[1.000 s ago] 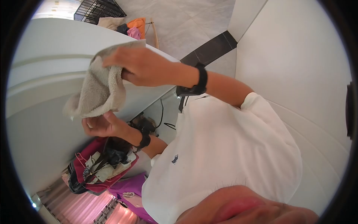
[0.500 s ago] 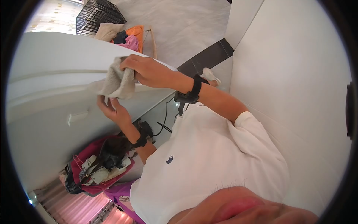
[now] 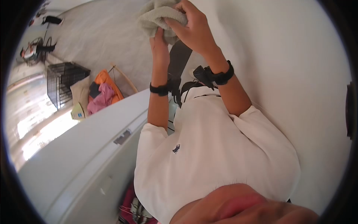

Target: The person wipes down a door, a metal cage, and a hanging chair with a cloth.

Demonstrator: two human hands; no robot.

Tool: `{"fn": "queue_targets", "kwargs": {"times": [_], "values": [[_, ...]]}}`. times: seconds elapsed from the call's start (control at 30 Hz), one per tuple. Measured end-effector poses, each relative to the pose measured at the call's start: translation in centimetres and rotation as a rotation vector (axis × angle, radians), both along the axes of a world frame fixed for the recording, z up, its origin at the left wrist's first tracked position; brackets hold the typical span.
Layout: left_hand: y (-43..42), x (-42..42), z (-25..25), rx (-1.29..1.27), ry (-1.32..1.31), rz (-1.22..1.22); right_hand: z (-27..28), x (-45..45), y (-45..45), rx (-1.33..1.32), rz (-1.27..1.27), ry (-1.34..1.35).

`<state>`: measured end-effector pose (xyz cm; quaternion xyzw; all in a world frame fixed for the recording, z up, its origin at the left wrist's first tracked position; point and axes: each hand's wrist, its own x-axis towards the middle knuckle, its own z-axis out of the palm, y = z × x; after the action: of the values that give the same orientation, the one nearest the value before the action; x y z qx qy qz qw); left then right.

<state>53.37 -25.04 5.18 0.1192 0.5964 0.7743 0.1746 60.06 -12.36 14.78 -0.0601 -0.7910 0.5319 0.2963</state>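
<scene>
- Beyond the white door lies the grey floor, with a black crate and orange and pink fabric near the door's edge.
- The grey cloth is apart from the door, pinched in the right hand; the left hand's fingers touch it, their closure unclear.
- The shirt bears a dark emblem; no writing is legible.

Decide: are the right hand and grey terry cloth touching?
Touching: the head view shows the right hand pinching the grey terry cloth between thumb and fingers.

Grey flr holds blk wire crate, w/ orange cloth & pink cloth nearby.
</scene>
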Motion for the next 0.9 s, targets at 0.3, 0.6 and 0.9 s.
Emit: {"fn": "queue_targets", "kwargs": {"times": [0.3, 0.6, 0.9], "values": [[12.6, 2.9, -7.8, 0.265, -0.266, -0.349, 0.8, 3.5, 3.2, 0.371, -0.375, 0.195], [9.0, 6.0, -11.8, 0.188, -0.259, -0.482, -8.0, 8.4, 1.5, 0.27, -0.454, -0.394], [15.2, 1.2, 0.2, 0.084, 0.35, -0.397, 1.1, 13.4, 0.8, 0.487, -0.608, -0.135]]}}
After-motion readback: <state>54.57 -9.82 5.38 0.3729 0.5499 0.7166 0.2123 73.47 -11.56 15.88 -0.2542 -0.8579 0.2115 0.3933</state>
